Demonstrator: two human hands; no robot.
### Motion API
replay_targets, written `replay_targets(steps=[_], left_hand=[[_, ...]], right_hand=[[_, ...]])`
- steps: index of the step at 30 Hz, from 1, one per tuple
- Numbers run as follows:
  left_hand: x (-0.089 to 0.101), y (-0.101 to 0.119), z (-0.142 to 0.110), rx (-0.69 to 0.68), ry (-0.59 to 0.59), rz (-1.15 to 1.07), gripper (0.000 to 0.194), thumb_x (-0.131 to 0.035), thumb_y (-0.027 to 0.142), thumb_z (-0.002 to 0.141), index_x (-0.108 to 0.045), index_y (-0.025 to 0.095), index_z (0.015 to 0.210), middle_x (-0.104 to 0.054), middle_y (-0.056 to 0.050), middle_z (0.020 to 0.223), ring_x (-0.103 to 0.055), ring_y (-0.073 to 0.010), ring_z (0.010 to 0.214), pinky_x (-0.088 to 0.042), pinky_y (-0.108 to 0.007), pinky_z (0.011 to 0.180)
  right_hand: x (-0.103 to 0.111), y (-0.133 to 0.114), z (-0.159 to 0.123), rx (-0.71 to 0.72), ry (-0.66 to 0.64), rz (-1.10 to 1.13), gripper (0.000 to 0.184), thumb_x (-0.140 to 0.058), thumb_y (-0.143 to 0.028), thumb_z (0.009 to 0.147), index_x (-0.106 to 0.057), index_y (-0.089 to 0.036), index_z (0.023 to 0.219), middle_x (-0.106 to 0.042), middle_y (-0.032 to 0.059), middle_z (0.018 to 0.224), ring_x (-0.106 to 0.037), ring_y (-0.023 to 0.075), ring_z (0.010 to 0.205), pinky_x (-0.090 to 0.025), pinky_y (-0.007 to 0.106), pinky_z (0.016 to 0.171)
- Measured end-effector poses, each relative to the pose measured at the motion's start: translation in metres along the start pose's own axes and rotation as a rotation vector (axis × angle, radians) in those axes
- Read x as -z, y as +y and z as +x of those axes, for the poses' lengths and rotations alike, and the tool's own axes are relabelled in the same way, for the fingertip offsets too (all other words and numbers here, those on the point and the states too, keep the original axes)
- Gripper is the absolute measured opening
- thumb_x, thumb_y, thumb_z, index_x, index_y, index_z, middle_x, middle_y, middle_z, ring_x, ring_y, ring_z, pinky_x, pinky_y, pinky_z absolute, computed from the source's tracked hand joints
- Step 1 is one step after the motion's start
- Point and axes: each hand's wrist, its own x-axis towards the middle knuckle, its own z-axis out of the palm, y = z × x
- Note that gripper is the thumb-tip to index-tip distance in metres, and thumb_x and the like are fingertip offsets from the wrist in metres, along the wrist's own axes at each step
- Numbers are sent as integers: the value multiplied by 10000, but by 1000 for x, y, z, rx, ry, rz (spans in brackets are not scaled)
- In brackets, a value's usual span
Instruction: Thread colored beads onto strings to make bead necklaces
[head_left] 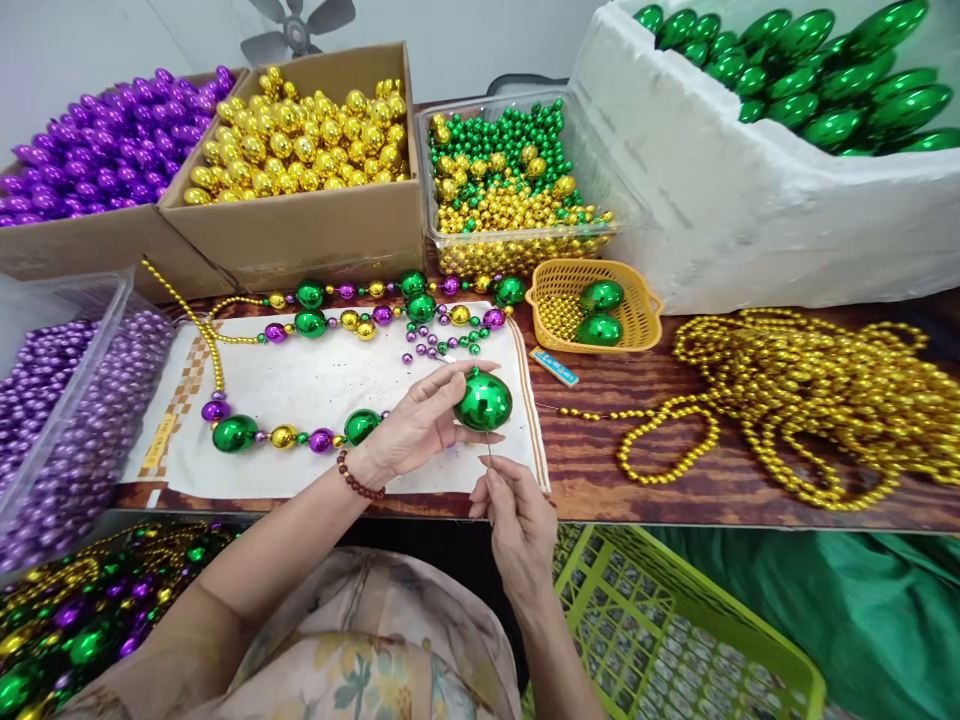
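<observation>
Between the fingers of my left hand (411,418) is a large shiny green bead (484,401), raised over the right end of a white cloth (262,385). Just below it, my right hand (517,515) pinches a thin needle (490,450) that points up at the bead's underside. Whether its tip is inside the bead I cannot tell. Small green beads (474,349) show right above the large one. A strand of green, gold and purple beads (283,436) loops around the cloth, partly hidden behind my left hand. Loose small purple beads (421,350) lie near my fingertips.
Boxes of purple beads (112,140) and gold beads (300,135) stand behind, beside a clear bin (517,235). An orange basket (651,325) holds gold and green beads. Gold bead strands (817,400) are heaped right, below a white foam box (787,220). A green crate (720,570) sits below the table.
</observation>
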Motion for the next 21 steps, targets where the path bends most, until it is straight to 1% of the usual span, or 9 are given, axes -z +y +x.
replay_targets(steps=[3, 6, 9, 11, 12, 15, 18, 20, 21], left_hand=[[-4, -12, -5, 8, 22, 146, 467, -670, 545, 886, -663, 246, 1245, -646, -103, 1275, -656, -204, 1024, -568, -356, 881], [5, -9, -3, -40, -6, 421, 457, -613, 496, 933, -641, 239, 1309, -649, -111, 1280, -628, -218, 1097, -542, -363, 935], [37, 12, 12, -146, 86, 811, 405, -504, 419, 995, -595, 228, 1341, -645, -126, 1267, -631, -223, 1072, -525, -407, 960], [65, 28, 25, -193, 228, 1229, 294, -503, 307, 987, -636, 185, 1219, -657, -123, 1167, -624, -227, 1015, -499, -435, 977], [79, 33, 32, -189, 255, 1430, 255, -512, 231, 964, -641, 165, 1174, -647, -125, 1149, -612, -236, 1025, -485, -444, 987], [110, 37, 48, -115, 191, 1793, 245, -519, 129, 908, -631, 144, 1126, -622, -123, 1115, -602, -240, 998, -493, -414, 936], [123, 30, 55, -110, 117, 1855, 223, -516, 131, 905, -640, 155, 1088, -618, -112, 1091, -609, -230, 963, -501, -380, 890], [122, 28, 56, -145, 146, 1746, 176, -529, 124, 893, -656, 155, 1012, -631, -101, 1044, -616, -221, 955, -501, -374, 890], [118, 29, 55, -153, 176, 1620, 140, -546, 135, 891, -659, 152, 972, -641, -92, 1008, -623, -210, 929, -508, -368, 878]], right_hand=[[-1, -5, 5, -50, 35, 40, 245, -551, -422, 987, -638, -193, 995, -620, -26, 646, -589, 98, 488, -471, 205, 477], [4, -6, 11, -126, 81, 120, 272, -610, -454, 945, -593, -191, 877, -656, -2, 685, -633, 114, 533, -466, 197, 469], [11, -4, 16, -161, 105, 199, 303, -672, -468, 890, -570, -190, 825, -675, 9, 690, -639, 120, 523, -450, 191, 448], [15, -1, 17, -169, 109, 218, 312, -691, -473, 871, -579, -187, 821, -679, 13, 682, -634, 120, 509, -437, 188, 437], [16, 1, 18, -171, 105, 217, 313, -694, -476, 868, -590, -184, 827, -680, 16, 681, -632, 119, 505, -433, 188, 435], [15, 5, 18, -172, 85, 204, 317, -692, -482, 868, -613, -177, 837, -684, 23, 682, -629, 117, 501, -431, 188, 435], [13, 7, 17, -167, 73, 185, 318, -678, -490, 877, -625, -178, 848, -683, 23, 679, -626, 118, 499, -429, 192, 436], [13, 8, 16, -160, 66, 166, 316, -672, -489, 882, -628, -178, 850, -681, 22, 676, -623, 118, 494, -429, 195, 437], [14, 8, 15, -157, 57, 159, 310, -670, -483, 885, -628, -179, 847, -680, 21, 672, -622, 118, 491, -434, 198, 440]])
